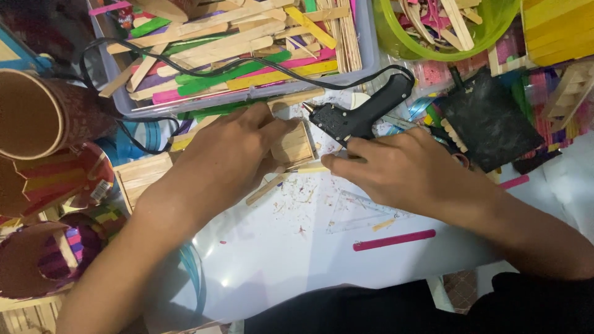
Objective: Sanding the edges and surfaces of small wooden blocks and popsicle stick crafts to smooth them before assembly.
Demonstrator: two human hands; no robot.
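- Left hand (pixel 232 154): fingers curled around a small wooden box (pixel 292 147) made of craft sticks, steadying it on the white table (pixel 291 260).
- Right hand (pixel 396 170): fingers pressed together, fingertips pinching a plain wooden stick (pixel 309 167) against the lower edge of the small wooden box.
- Black glue gun (pixel 362 114): lies on the table just behind the right hand, nozzle pointing at the upper right corner of the small wooden box; its black cord (pixel 204 68) runs back over the clear tray.
- Clear tray (pixel 369 59): stands behind the hands, filled with plain and coloured sticks.
- Green bowl (pixel 495 31): stands to the right of the clear tray, holding more sticks.
- Pink stick (pixel 394 240): lies flat on the table, near the right forearm.
- Clear ruler (pixel 359 213): lies beneath the right wrist.
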